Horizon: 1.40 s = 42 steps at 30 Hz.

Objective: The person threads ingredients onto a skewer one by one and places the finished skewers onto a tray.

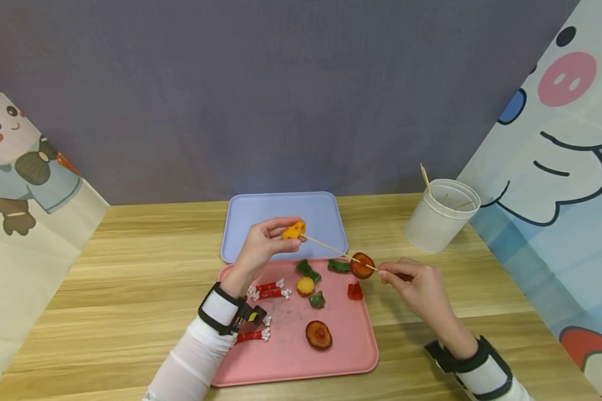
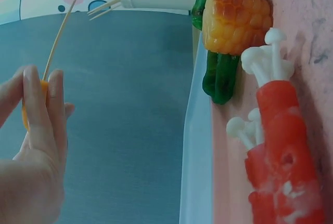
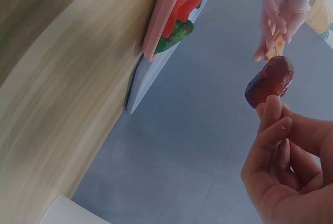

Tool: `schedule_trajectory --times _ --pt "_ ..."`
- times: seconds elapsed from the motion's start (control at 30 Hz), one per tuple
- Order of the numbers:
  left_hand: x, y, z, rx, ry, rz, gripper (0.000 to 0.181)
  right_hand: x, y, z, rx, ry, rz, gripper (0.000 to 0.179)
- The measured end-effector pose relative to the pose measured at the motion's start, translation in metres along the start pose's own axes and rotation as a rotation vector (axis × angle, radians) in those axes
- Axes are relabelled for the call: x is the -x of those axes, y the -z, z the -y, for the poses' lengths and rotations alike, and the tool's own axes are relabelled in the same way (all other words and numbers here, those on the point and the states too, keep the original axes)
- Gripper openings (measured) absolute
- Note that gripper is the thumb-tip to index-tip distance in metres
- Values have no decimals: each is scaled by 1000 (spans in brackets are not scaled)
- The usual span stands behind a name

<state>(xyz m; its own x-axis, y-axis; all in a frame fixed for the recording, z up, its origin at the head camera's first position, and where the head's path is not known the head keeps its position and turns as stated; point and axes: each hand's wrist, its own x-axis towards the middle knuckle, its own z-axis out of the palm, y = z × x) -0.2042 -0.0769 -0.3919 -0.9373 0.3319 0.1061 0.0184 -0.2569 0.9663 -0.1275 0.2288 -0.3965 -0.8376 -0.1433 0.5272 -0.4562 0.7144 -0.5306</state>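
Observation:
Above the trays, my left hand [image 1: 267, 245] pinches a yellow-orange piece with darker spots [image 1: 294, 230] between thumb and fingers. My right hand [image 1: 418, 287] pinches a thin bamboo skewer [image 1: 328, 246] near its right end. A brown mushroom cap [image 1: 363, 265] is threaded on the skewer, just beyond the right fingertips. The skewer's far tip meets the yellow-orange piece; whether it has gone in, I cannot tell. In the right wrist view the mushroom cap [image 3: 270, 81] hides most of the stick. The left wrist view shows the skewer [image 2: 65, 24] rising from the left fingers.
A pink tray [image 1: 301, 367] bears red rolls with white mushroom tips [image 1: 271, 293], a corn piece [image 1: 305, 286], green pepper pieces [image 1: 317, 300], a red pepper piece [image 1: 354, 291] and another mushroom cap [image 1: 319, 335]. Behind lies a blue tray [image 1: 281, 203]. A white bucket [image 1: 433, 223] holds skewers at right.

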Motion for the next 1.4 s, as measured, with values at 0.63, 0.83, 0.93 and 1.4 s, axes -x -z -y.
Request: schedule_trajectory --times 0.63,0.83,0.93,1.4 --pt "-2 15 5 243 26 192 48 -4 3 3 -64 -39 25 8" --pt "1 21 0 145 -60 277 47 -7 6 14 -114 -58 37 13" --pt "1 24 -1 84 -90 286 46 -10 11 27 -125 -58 46 13" --pt "4 28 -5 -88 -162 310 51 -5 3 7 -177 -51 68 12"
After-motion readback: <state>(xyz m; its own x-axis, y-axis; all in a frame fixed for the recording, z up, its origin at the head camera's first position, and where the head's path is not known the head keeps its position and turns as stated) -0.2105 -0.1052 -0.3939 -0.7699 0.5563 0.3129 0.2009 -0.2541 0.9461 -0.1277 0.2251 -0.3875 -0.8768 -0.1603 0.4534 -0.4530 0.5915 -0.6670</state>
